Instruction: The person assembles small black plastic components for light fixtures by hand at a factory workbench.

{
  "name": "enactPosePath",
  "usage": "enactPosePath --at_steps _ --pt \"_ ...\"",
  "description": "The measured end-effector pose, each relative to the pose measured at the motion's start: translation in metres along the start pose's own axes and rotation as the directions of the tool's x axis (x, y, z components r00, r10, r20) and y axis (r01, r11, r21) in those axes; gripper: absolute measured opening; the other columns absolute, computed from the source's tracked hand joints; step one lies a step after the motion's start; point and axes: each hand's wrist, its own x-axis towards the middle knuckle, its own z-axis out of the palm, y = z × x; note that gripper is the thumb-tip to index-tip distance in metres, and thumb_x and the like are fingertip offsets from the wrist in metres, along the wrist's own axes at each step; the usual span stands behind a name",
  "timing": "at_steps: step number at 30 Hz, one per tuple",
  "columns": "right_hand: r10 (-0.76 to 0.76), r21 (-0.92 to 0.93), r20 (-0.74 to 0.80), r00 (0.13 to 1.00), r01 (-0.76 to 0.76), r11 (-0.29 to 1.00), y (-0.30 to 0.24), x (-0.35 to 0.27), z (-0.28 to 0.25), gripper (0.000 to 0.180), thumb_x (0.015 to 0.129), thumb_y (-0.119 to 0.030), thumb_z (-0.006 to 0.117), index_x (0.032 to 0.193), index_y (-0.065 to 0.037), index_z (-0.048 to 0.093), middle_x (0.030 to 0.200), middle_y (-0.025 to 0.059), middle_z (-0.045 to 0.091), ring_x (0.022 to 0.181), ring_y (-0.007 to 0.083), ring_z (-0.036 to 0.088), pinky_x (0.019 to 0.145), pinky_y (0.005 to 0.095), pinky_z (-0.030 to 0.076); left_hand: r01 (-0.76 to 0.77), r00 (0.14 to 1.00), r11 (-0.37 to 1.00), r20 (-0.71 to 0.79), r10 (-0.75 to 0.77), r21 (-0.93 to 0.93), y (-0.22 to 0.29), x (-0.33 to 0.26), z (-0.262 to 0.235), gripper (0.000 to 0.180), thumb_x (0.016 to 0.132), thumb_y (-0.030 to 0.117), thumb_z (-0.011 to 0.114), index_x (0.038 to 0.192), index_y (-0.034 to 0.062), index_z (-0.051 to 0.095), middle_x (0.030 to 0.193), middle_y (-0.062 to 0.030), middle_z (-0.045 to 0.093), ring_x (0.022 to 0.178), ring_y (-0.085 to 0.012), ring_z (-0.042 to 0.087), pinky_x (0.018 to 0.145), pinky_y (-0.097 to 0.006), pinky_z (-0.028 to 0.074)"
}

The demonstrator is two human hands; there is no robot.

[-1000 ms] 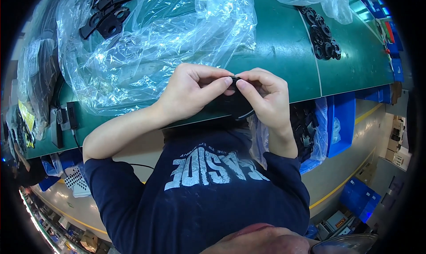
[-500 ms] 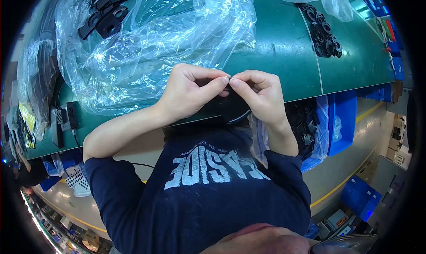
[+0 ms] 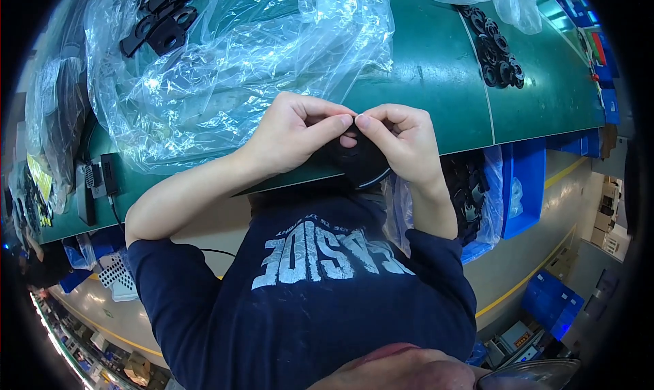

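Note:
A dark, rounded black part (image 3: 366, 166) is between my hands at the table's near edge, its curved lower rim catching a thin line of light. My left hand (image 3: 289, 134) pinches at the top of it with thumb and index finger, and another of its fingertips shows against the black surface. Thumb and bent fingers of my right hand (image 3: 407, 143) pinch at the same spot, the two hands' fingertips touching. Any small piece between the fingertips is hidden. Both hands partly cover the black part, so its full shape cannot be made out.
Crumpled clear plastic sheeting (image 3: 197, 107) covers much of the green table (image 3: 436, 83). Black molded parts (image 3: 167, 32) lie at the far left, and several black rings (image 3: 501, 56) at the far right. Below the right edge stand a plastic-lined bin of black parts (image 3: 469, 192) and a blue bin (image 3: 524, 192).
The black part has tilted, and more of its face now shows below my fingers. My hands have shifted slightly; their fingertips remain pinched together.

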Motion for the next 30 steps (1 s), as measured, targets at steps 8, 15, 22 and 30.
enactPosePath --at_steps 8,15,22,30 --pt "0.066 0.124 0.039 0.997 -0.071 0.990 -0.003 0.005 -0.003 0.016 0.085 -0.012 0.063 0.085 0.004 0.066 0.074 0.0044 0.065 0.065 0.0049 0.056 0.058 0.0173 0.044 0.043 0.999 0.998 -0.022 -0.044 -0.044 -0.001 0.002 0.000 0.021 0.086 0.010 0.058 0.098 -0.0059 0.064 0.081 -0.0110 0.067 0.074 -0.0122 0.064 0.070 -0.022 0.051" --pt "0.005 -0.012 -0.015 1.000 -0.005 1.000 0.000 0.003 0.002 0.016 0.084 -0.011 0.063 0.085 0.004 0.066 0.073 0.0046 0.065 0.065 0.0052 0.057 0.058 0.0175 0.045 0.053 0.999 0.998 0.010 -0.053 -0.019 0.001 0.003 -0.003 0.021 0.087 0.009 0.056 0.101 -0.0065 0.062 0.086 -0.0113 0.066 0.078 -0.0128 0.064 0.071 -0.023 0.050" --pt "-0.022 0.246 -0.211 0.977 0.075 0.966 0.003 0.007 -0.005 0.015 0.083 -0.005 0.063 0.093 0.006 0.064 0.079 0.0077 0.065 0.069 0.0069 0.059 0.062 0.0182 0.048 0.070 0.996 0.962 0.075 -0.052 -0.265 0.001 -0.002 0.007 0.033 0.087 0.009 0.057 0.117 -0.0029 0.051 0.095 -0.0088 0.065 0.086 -0.0118 0.061 0.075 -0.025 0.051" --pt "-0.095 0.147 -0.217 0.972 0.128 0.981 0.000 0.009 -0.006 0.025 0.083 -0.001 0.061 0.107 0.007 0.057 0.081 0.0078 0.065 0.072 0.0075 0.060 0.065 0.0183 0.048 0.105 0.993 0.982 0.068 -0.096 -0.158 -0.005 0.000 0.004 0.029 0.088 0.012 0.055 0.113 -0.0024 0.055 0.092 -0.0057 0.065 0.081 -0.0083 0.060 0.071 -0.023 0.050"
